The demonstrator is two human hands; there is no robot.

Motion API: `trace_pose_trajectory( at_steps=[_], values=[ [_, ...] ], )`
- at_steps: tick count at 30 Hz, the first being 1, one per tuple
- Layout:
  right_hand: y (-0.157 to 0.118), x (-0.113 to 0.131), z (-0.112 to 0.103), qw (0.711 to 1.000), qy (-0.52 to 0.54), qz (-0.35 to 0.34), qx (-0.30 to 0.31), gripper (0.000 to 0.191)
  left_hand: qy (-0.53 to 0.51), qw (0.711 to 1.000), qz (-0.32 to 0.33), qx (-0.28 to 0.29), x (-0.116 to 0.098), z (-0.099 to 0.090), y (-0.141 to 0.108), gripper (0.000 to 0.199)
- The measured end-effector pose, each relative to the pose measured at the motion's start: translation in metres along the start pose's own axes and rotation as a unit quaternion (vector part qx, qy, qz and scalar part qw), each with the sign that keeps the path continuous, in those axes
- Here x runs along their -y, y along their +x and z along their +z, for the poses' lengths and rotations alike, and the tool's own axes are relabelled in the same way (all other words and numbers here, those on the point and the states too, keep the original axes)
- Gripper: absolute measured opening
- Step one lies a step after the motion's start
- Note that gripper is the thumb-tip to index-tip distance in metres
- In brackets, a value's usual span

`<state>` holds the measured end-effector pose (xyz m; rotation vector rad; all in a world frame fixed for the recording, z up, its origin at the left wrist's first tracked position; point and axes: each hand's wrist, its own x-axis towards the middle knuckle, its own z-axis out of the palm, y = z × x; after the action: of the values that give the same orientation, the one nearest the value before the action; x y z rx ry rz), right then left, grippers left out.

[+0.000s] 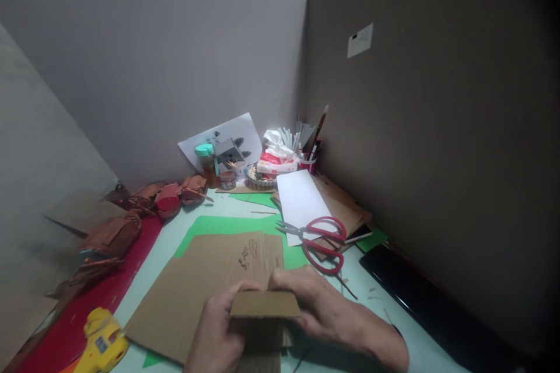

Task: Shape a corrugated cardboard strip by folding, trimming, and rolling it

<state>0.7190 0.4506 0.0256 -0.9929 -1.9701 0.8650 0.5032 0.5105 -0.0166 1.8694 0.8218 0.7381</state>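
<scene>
Between my two hands is a folded cardboard piece (265,305), held near the front of the table. My left hand (219,326) grips its left side, fingers curled round it. On the right side my right hand (312,303) closes over the edge, its fingers partly hidden behind the cardboard. Under and beyond them a large cardboard sheet (196,280) with dark scribbled marks lies on a green sheet (210,224). Red-handled scissors (321,239) rest beyond my right hand, partly on a white paper (301,198).
A yellow glue gun (102,341) lies at the front left. Brown pouches (168,195) line the left side. At the back stand a teal-lidded bottle (207,166), a tissue pack (277,160) and a pen holder (308,162). A long black object (406,285) lies at right.
</scene>
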Motion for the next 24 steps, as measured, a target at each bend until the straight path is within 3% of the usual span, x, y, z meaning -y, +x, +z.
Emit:
trace_pose_trajectory(
  at_steps=[5, 9, 13, 18, 22, 24],
  values=[
    [-0.002, 0.001, 0.002, 0.999, -0.021, -0.035, -0.03, 0.01, -0.031, 0.998, 0.023, 0.042, 0.013, -0.005, 0.002, 0.036],
    [-0.005, 0.0, 0.004, 0.989, -0.099, -0.079, -0.073, 0.012, -0.05, 0.995, 0.041, 0.078, 0.018, -0.008, 0.004, 0.033],
    [-0.007, -0.005, 0.008, 0.978, -0.15, -0.129, -0.07, 0.013, -0.029, 0.997, 0.023, 0.069, 0.015, -0.01, 0.001, 0.03],
    [-0.007, -0.014, 0.01, 0.968, -0.187, -0.145, -0.085, 0.012, -0.03, 0.998, -0.012, 0.056, 0.013, -0.009, 0.006, 0.032],
    [-0.004, -0.01, 0.003, 0.981, -0.147, -0.106, -0.064, 0.01, -0.081, 0.994, -0.01, 0.076, 0.018, -0.005, 0.01, 0.03],
    [-0.003, -0.003, -0.001, 0.991, -0.111, -0.07, -0.032, 0.008, -0.067, 0.996, -0.009, 0.049, 0.015, -0.005, 0.008, 0.031]
  ],
)
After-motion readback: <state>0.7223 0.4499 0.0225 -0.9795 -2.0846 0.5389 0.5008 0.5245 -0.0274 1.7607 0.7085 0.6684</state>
